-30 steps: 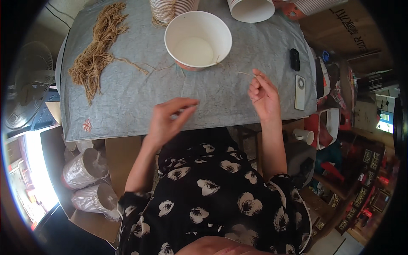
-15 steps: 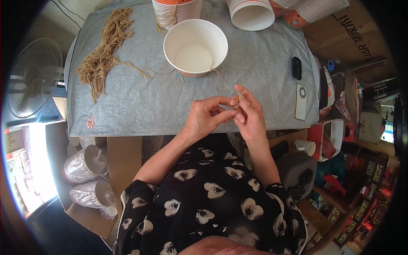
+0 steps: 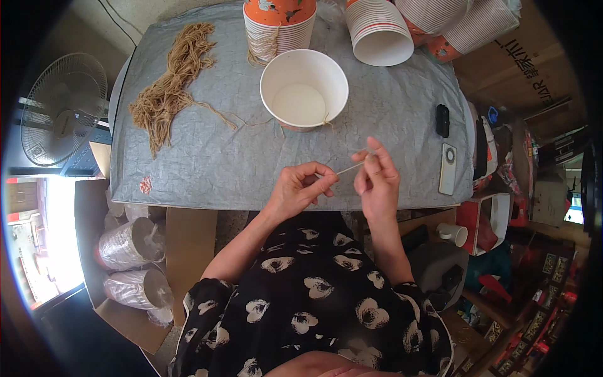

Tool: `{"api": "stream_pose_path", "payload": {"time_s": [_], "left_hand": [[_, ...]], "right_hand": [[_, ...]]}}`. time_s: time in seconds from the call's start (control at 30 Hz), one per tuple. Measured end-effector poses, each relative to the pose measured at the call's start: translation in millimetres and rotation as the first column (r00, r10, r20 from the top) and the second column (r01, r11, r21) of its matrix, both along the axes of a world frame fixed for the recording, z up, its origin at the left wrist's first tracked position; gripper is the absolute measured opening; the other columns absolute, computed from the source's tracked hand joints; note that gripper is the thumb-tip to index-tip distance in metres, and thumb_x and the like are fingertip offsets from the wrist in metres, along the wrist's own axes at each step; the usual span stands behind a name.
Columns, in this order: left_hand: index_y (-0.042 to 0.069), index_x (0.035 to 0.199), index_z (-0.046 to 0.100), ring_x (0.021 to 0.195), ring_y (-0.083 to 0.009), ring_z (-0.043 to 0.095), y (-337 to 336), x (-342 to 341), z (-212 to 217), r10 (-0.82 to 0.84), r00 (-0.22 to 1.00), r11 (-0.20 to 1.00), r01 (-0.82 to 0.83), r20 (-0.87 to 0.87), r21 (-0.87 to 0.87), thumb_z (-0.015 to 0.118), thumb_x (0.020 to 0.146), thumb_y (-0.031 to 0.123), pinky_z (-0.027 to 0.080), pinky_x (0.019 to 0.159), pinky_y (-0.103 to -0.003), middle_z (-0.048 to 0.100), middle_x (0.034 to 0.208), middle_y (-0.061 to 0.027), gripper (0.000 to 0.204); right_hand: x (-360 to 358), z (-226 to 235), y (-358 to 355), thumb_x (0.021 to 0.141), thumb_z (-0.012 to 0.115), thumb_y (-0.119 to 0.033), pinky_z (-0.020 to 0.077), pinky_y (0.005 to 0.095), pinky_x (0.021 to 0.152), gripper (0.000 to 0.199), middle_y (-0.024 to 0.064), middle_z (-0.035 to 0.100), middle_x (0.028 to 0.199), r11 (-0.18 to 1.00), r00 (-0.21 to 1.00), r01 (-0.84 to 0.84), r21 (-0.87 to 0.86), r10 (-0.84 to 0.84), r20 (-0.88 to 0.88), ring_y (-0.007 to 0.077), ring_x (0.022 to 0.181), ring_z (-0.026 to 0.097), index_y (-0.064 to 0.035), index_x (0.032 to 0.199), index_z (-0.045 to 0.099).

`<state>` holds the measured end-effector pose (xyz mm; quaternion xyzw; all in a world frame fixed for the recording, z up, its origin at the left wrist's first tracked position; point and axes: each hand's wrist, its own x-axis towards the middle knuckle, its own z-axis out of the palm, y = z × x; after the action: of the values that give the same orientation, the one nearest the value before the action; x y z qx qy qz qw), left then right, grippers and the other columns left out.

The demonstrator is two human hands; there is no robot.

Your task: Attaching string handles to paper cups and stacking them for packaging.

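Observation:
A short length of pale string [image 3: 349, 168] runs straight between my hands, over the near edge of the table. My left hand [image 3: 303, 188] pinches one end between thumb and forefinger. My right hand [image 3: 380, 182] has the other end among its raised, slightly blurred fingers. Just beyond them a large white paper tub [image 3: 303, 68] stands with its mouth toward me. A bit of twine [image 3: 327, 119] is knotted at its near right rim. To the left lies a loose bundle of brown twine [image 3: 168, 94], with one strand trailing toward the tub.
Behind the tub rises a stack of orange and white paper tubs [image 3: 281, 31] with twine wound on it. More nested tubs [image 3: 382, 47] lie at the back right. A black object [image 3: 443, 120] and a phone [image 3: 447, 168] rest near the right edge. A fan [image 3: 65, 116] stands left.
My hands, close together before, have drawn apart, and the string now stretches between them. The table and its things sit slightly lower and further right in view.

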<state>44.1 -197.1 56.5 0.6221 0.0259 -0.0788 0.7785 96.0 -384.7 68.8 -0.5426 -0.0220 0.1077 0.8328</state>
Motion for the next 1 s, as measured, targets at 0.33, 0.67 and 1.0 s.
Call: {"api": "stream_pose_path", "payload": {"time_s": [0.33, 0.67, 1.0], "left_hand": [[0.002, 0.100, 0.068, 0.065, -0.0019, 0.054, 20.3, 0.8, -10.7, 0.134, 0.990, 0.987, -0.137, 0.039, 0.087, 0.069, 0.099, 0.016, 0.044, 0.058, -0.020, 0.063, 0.081, 0.0060, 0.014], [0.003, 0.088, 0.073, 0.057, -0.0209, 0.058, 21.2, -0.7, 33.8, -0.046, 0.937, 0.771, -0.187, 0.345, 0.609, 0.078, 0.083, 0.008, 0.046, 0.053, -0.035, 0.058, 0.071, -0.0098, 0.009], [0.004, 0.091, 0.073, 0.064, -0.0105, 0.057, 43.8, 1.6, 34.6, -0.052, 0.953, 0.842, -0.120, 0.300, 0.526, 0.079, 0.087, 0.009, 0.046, 0.057, -0.027, 0.059, 0.077, -0.0022, 0.009]], "right_hand": [[9.5, -17.2, -10.7, 0.102, 0.060, -0.012, 0.0416, 0.0203, 0.053, 0.037, 0.0090, 0.070, 0.111, 0.995, 0.996, 0.042, 0.086, -0.035, -0.084, 0.0063, 0.061, 0.053, -0.0032, 0.138, 0.058], [-18.1, 19.0, 23.0, 0.104, 0.059, -0.022, 0.0489, 0.0275, 0.065, 0.034, 0.0074, 0.069, 0.103, 0.762, 0.944, -0.037, -0.647, 0.239, 0.228, 0.0117, 0.075, 0.059, -0.0020, 0.131, 0.060], [-19.2, 12.0, 25.4, 0.100, 0.067, -0.014, 0.0392, 0.0209, 0.060, 0.015, -0.0042, 0.058, 0.075, 0.802, 0.927, -0.211, -0.559, 0.346, 0.146, 0.0032, 0.067, 0.047, -0.0005, 0.106, 0.067]]}}
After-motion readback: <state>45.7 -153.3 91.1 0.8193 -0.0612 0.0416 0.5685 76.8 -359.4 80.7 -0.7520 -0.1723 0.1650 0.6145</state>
